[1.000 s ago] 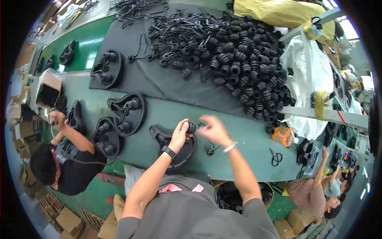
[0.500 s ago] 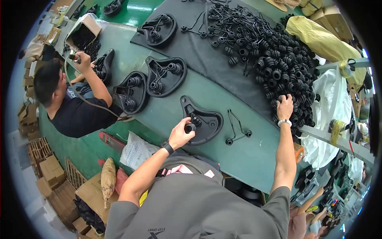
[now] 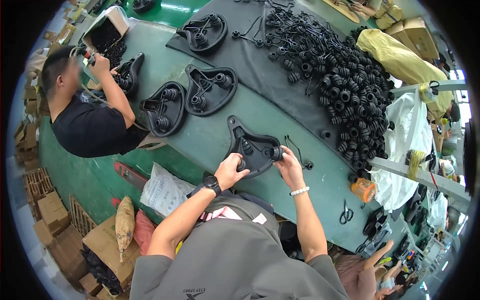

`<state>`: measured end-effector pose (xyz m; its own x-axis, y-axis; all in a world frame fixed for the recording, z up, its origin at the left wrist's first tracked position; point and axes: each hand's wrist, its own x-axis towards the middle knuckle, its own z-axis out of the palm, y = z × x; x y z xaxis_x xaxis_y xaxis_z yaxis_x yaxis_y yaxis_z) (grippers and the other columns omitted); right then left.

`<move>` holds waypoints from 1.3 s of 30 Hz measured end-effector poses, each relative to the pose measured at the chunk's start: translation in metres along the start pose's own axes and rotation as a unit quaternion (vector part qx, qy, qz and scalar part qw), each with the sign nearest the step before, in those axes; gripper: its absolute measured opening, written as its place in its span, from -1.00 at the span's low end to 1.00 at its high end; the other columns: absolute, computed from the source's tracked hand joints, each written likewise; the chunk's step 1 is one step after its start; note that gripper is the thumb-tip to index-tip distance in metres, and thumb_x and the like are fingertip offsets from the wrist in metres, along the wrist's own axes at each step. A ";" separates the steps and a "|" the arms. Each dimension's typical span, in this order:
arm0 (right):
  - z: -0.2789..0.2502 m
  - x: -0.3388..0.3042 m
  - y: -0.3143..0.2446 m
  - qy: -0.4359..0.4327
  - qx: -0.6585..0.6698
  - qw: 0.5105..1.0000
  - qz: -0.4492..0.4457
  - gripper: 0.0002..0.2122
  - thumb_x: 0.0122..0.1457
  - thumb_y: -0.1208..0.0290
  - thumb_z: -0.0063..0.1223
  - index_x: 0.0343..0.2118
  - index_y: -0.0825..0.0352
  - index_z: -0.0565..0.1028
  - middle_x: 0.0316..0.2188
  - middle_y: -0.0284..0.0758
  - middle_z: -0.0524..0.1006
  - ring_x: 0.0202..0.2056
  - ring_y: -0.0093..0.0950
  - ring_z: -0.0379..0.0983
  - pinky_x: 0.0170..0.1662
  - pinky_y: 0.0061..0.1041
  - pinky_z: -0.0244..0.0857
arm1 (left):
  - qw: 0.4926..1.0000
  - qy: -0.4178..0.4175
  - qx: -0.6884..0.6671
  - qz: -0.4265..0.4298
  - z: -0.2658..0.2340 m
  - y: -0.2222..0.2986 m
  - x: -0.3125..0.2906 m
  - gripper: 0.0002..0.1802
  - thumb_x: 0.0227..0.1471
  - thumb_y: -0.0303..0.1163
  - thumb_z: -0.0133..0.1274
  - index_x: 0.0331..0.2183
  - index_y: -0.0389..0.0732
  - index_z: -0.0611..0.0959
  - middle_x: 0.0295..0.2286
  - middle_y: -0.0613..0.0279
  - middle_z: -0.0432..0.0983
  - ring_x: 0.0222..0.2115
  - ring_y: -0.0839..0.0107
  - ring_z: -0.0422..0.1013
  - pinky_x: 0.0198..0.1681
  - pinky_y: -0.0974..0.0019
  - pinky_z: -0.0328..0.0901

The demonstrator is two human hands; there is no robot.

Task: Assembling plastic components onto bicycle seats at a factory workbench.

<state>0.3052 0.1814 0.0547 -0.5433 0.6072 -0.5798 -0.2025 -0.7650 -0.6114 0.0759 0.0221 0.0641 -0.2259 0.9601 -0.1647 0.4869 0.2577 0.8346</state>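
In front of me on the green table lies a black bicycle saddle (image 3: 259, 164), underside up, its narrow end pointing away. A ribbed rubber spring (image 3: 246, 146) sits inside its hollow. My left hand (image 3: 231, 170) is closed round another black rubber spring (image 3: 241, 165) at the saddle's near left edge. Over the right edge, my right hand (image 3: 290, 169) pinches a ribbed rubber spring (image 3: 276, 153) between thumb and fingers. Just beyond that hand is a bent black wire frame (image 3: 309, 165), partly hidden by it.
A heap of rubber springs (image 3: 350, 100) and wire frames (image 3: 295, 35) covers a black sheet. Two assembled saddles (image 3: 210, 106) lie at left, near a co-worker (image 3: 95, 120) holding a tool. Scissors (image 3: 346, 212) and an orange-lidded jar (image 3: 363, 190) are at right.
My right hand has come back left from the heap to the saddle, now with a rubber spring in its fingers. My left hand stays at the saddle, slightly lower.
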 end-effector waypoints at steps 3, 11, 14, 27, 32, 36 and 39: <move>0.000 0.000 -0.001 -0.007 0.083 0.995 0.046 -0.61 0.29 0.47 0.07 0.17 0.32 0.36 -0.05 -0.27 0.52 -0.07 -0.47 0.50 0.04 -0.34 0.43 | 0.973 -0.060 0.173 0.143 0.004 -0.013 0.002 -0.57 -0.16 -0.31 0.39 -0.31 -0.28 0.52 -0.06 0.04 0.48 -0.06 0.03 0.42 0.00 0.09 0.38; 0.019 0.009 0.018 0.063 -0.573 0.767 -0.282 -0.46 0.06 0.44 0.32 0.11 0.41 0.40 -0.10 -0.15 0.50 -0.13 -0.25 0.53 0.02 -0.32 0.43 | 0.952 -0.089 0.227 0.186 -0.020 -0.011 -0.012 -0.44 -0.10 -0.17 0.33 -0.12 -0.26 0.53 0.05 -0.08 0.41 0.15 -0.01 0.29 0.26 -0.02 0.20; 0.038 0.006 0.015 0.114 -0.590 0.761 -0.245 -0.47 -0.01 0.43 0.36 0.05 0.38 0.43 -0.16 -0.11 0.47 -0.11 -0.13 0.50 0.04 -0.26 0.40 | 0.978 -0.014 0.162 0.134 -0.022 -0.010 -0.009 -0.38 -0.07 -0.17 0.33 -0.04 -0.29 0.49 0.05 -0.11 0.40 0.14 -0.05 0.30 0.25 -0.03 0.21; 0.053 0.035 0.029 0.019 -0.809 0.538 -0.236 -0.43 -0.04 0.31 0.41 0.06 0.30 0.44 -0.09 -0.18 0.42 -0.06 -0.20 0.36 -0.02 -0.28 0.32 | 0.973 0.038 0.037 -0.226 0.003 -0.051 0.016 -0.41 0.24 -0.01 0.00 0.06 -0.31 0.55 0.01 -0.09 0.53 0.02 -0.09 0.44 0.10 0.01 0.32; 0.025 0.031 0.031 0.029 -0.739 0.623 -0.254 -0.47 -0.03 0.49 0.35 0.05 0.34 0.43 0.03 -0.12 0.41 0.07 -0.12 0.31 0.11 -0.23 0.33 | 0.971 0.018 0.022 -0.236 0.014 -0.047 0.013 -0.41 0.23 0.00 0.02 0.03 -0.34 0.52 -0.03 -0.17 0.52 -0.03 -0.16 0.45 0.05 -0.02 0.34; 0.025 0.032 0.024 0.025 -0.731 0.629 -0.264 -0.47 -0.07 0.54 0.36 0.03 0.38 0.44 0.03 -0.15 0.42 0.05 -0.10 0.33 0.12 -0.22 0.35 | 0.969 -0.001 0.012 -0.246 0.021 -0.035 0.010 -0.45 0.22 0.00 0.03 -0.05 -0.33 0.48 -0.11 -0.21 0.52 -0.07 -0.21 0.45 -0.01 -0.05 0.34; 0.024 0.032 0.025 0.034 -0.752 0.618 -0.225 -0.47 -0.07 0.52 0.38 0.02 0.38 0.45 0.03 -0.14 0.42 0.05 -0.11 0.33 0.12 -0.22 0.35 | 0.971 -0.009 0.004 -0.240 0.023 -0.039 0.010 -0.44 0.22 0.00 0.04 -0.03 -0.32 0.48 -0.10 -0.21 0.52 -0.06 -0.21 0.44 -0.01 -0.05 0.34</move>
<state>0.2635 0.1767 0.0342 -0.6623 0.7322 -0.1588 0.6938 0.5193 -0.4990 0.0740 0.0240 0.0180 -0.4146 0.7303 -0.5430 0.3353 0.6773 0.6549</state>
